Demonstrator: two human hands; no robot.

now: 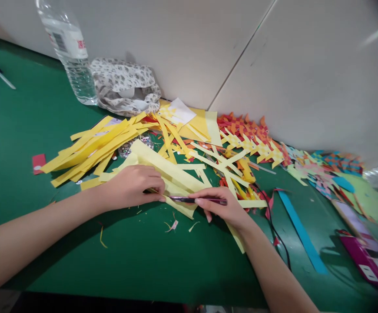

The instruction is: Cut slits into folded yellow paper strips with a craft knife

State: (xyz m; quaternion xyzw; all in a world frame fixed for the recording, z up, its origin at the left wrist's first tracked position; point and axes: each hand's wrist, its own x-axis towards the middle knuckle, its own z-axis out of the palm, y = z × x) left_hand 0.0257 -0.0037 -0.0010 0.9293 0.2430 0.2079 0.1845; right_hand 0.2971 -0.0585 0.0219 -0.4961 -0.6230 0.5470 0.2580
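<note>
Two bare hands are held close together over pale yellow paper [172, 174] on a green tabletop [143, 261].
One slim, dark purple, pen-like tool is held nearly level in the right hand [223, 206], its grip narrowed around the shaft; the paper is spread beyond and between the hands. The left hand [140, 184] is laid palm down, fingers curled, thumb near the tool's tip; whether paper is pinched or merely pressed by that grip cannot be told. Beyond, one clear plastic bottle [68, 52] and one grey-patterned white fabric pouch [120, 74] are seen; bright yellow paper strips [94, 145] are too overlapped to be counted. A barcode and partly legible red characters are printed on the bottle's white label.
</note>
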